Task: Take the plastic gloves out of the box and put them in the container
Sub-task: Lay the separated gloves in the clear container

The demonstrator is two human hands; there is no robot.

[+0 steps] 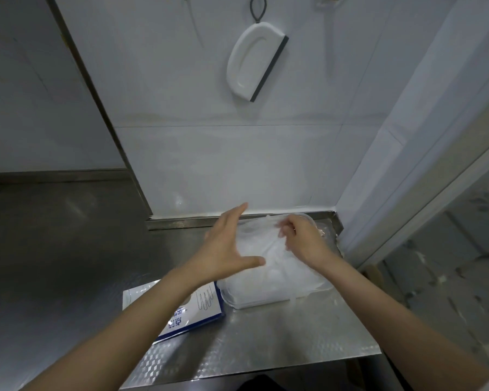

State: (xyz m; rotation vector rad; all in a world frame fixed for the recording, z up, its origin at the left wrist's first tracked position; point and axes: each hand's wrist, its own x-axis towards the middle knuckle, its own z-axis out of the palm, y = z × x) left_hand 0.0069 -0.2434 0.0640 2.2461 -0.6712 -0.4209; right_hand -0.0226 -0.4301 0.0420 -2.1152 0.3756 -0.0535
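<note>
Steel worktop carrying container. Plastic gloves heaping inside container. Right hand fingers pinching gloves at container's far side. Left hand hovering over container's left edge, fingers released. Box lying left of container.

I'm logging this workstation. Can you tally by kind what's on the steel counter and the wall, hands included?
Bare hands: 2 (left hand, right hand)
Clear plastic container: 1
Pile of thin translucent plastic gloves: 1, single gloves uncountable
White-and-blue cardboard glove box: 1
White plastic squeegee with dark blade, on wall: 1
Total: 6
</note>
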